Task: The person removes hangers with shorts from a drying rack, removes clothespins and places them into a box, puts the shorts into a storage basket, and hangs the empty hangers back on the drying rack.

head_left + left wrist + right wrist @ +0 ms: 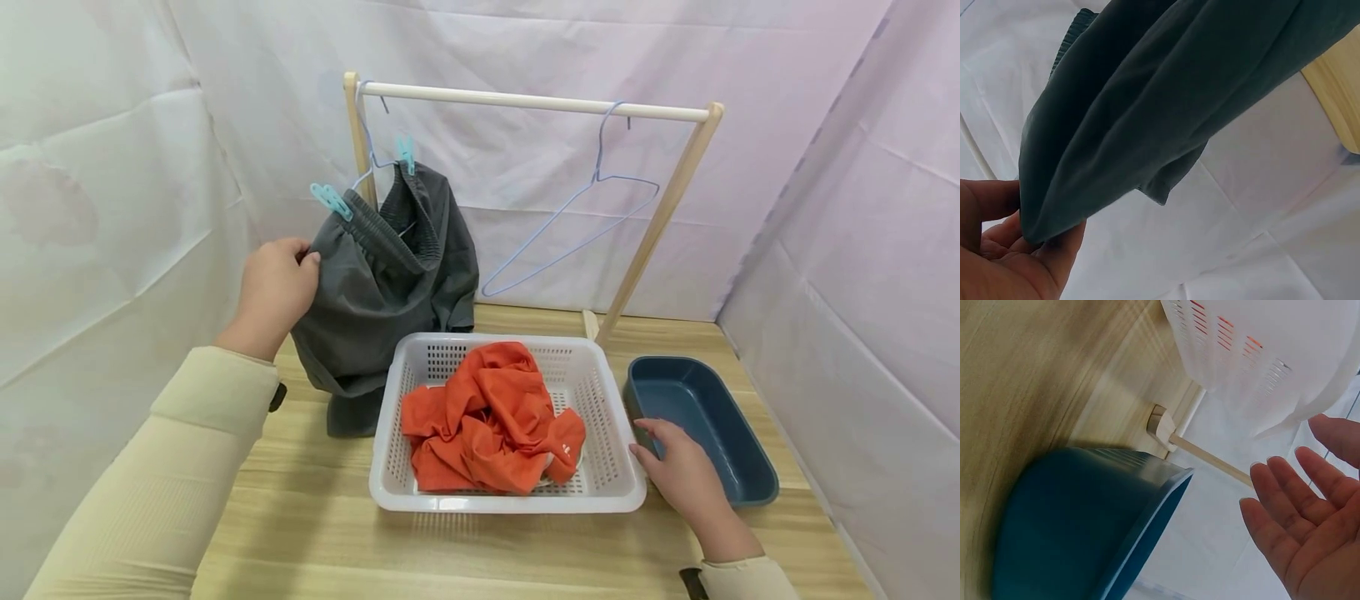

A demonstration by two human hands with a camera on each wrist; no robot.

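Dark grey shorts with a gathered elastic waistband hang from a blue wire hanger at the left of the rack. Two light-blue clothespins sit on the waistband. My left hand pinches the left side of the shorts; in the left wrist view thumb and fingers close round a fold of the fabric. My right hand is beside the right rim of the white basket, its fingers loosely extended and holding nothing. Whether the thumb touches the rim I cannot tell. A crumpled orange garment lies in the basket.
A second wire hanger hangs bare from the rack's white bar, toward the right. The dark blue bin stands on the wooden table, right of the basket. White cloth walls enclose the back and sides.
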